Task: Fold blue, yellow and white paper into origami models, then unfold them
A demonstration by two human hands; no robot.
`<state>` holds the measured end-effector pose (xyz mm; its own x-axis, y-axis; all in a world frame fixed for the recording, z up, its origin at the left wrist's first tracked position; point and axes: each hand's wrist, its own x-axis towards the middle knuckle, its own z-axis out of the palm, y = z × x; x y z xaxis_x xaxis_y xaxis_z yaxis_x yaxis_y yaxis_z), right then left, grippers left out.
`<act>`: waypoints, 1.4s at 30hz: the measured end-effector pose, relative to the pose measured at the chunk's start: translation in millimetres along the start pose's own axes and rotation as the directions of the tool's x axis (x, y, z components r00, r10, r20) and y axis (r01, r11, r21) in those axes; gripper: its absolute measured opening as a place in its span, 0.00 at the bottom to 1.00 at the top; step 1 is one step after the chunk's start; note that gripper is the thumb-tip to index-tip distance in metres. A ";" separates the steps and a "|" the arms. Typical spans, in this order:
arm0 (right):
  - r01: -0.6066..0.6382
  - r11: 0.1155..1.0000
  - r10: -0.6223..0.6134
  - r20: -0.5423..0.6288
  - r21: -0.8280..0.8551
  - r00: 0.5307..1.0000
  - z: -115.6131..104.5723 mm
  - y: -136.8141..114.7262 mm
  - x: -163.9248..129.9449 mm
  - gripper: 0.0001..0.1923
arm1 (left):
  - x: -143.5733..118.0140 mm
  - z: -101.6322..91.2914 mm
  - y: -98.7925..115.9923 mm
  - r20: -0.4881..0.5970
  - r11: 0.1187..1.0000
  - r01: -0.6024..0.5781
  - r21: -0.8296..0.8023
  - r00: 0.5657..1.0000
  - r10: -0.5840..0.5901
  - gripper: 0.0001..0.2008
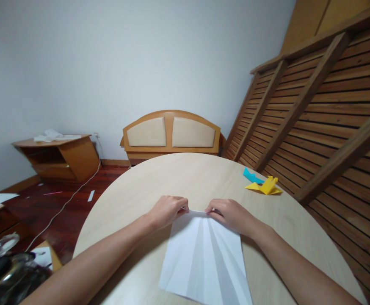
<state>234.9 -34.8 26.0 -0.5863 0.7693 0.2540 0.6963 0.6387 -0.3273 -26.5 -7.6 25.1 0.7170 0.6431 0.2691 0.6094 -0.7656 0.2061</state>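
Observation:
A white sheet of paper (200,254) with lengthwise creases lies on the round table in front of me. Its far edge is gathered into a narrow folded strip between my hands. My left hand (171,208) pinches the left end of that strip, and my right hand (225,212) grips the right end. Fingertips of both hands are curled in and partly hidden. From the strip the sheet spreads wider towards me, its pleats alternating light and grey.
On the pale round table (134,186), a blue folded paper (252,176) and a yellow origami figure (267,186) sit at the right edge. Slatted wood (324,110) leans along the right. A glass pot (10,271) stands low left, near a white cord (67,201).

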 end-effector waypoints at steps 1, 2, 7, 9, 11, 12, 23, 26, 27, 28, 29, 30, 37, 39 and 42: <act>-0.008 1.000 0.008 -0.006 0.022 1.000 -0.4 4.2 -0.8 0.07 | -0.4 -0.5 -2.9 -0.012 1.000 0.002 -0.011 1.000 -0.002 0.06; -0.016 0.999 0.016 -0.018 0.041 1.000 -0.9 7.9 -1.3 0.07 | -0.8 -0.8 -5.5 -0.024 1.000 0.001 -0.025 1.000 -0.002 0.06; -0.038 0.989 0.054 -0.109 0.142 0.993 -5.9 16.6 -2.9 0.07 | -3.1 1.3 -16.1 -0.134 0.982 -0.015 -0.190 0.991 -0.011 0.06; -0.040 0.980 0.068 -0.139 0.192 0.988 -9.4 16.9 -3.8 0.07 | -3.5 2.1 -19.5 -0.178 0.954 -0.005 -0.299 0.983 -0.051 0.06; -0.056 0.967 0.098 -0.159 0.249 0.982 -13.1 18.1 -5.4 0.07 | -3.1 1.9 -23.0 -0.196 0.914 0.031 -0.405 0.973 -0.120 0.05; -0.074 0.957 0.125 -0.168 0.282 0.978 -14.7 19.4 -6.5 0.06 | -2.5 1.6 -24.9 -0.200 0.890 0.057 -0.452 0.966 -0.164 0.05; -0.290 0.907 0.385 -0.319 0.306 0.866 -21.8 81.8 -21.4 0.11 | 0.1 6.1 -85.0 -0.123 0.762 0.407 -0.504 0.840 -0.529 0.10; -0.481 0.872 0.430 -0.619 0.094 0.658 -32.9 119.8 -37.9 0.13 | -5.2 4.9 -105.7 -0.220 0.797 0.519 -0.308 0.776 -0.591 0.14; -0.564 0.824 0.445 -0.682 0.057 0.581 -36.3 133.0 -45.3 0.13 | -6.5 4.3 -108.6 -0.281 0.814 0.523 -0.252 0.765 -0.579 0.16; -0.646 0.762 0.465 -0.731 0.043 0.500 -38.7 145.8 -52.9 0.13 | -7.4 4.0 -108.7 -0.340 0.837 0.514 -0.187 0.766 -0.546 0.16; -0.704 0.710 0.485 -0.745 0.030 0.458 -39.8 157.8 -60.3 0.13 | -7.9 4.4 -105.7 -0.382 0.864 0.488 -0.125 0.780 -0.496 0.16; -0.754 0.656 0.512 -0.751 0.028 0.417 -39.5 168.5 -66.9 0.14 | -8.0 5.7 -99.9 -0.403 0.890 0.451 -0.068 0.804 -0.438 0.16; -0.810 0.586 0.635 -0.609 -0.021 0.476 -22.4 196.0 -75.6 0.21 | -2.7 35.3 -48.8 -0.011 0.972 0.229 0.060 0.973 -0.228 0.27; -0.813 0.582 0.656 -0.591 0.002 0.469 -22.4 186.6 -68.0 0.21 | 1.2 37.0 -53.7 0.038 0.958 0.276 0.078 0.959 -0.280 0.28; -0.738 0.670 0.663 -0.517 0.085 0.542 -23.2 156.4 -50.9 0.20 | 6.8 29.3 -67.7 0.018 0.938 0.340 0.070 0.940 -0.342 0.26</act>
<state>383.3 26.3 -17.0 0.3578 0.8478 0.3915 0.8637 -0.1412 -0.4838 -52.9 49.1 -14.6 0.4712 0.8663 0.1658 0.8390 -0.4982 0.2187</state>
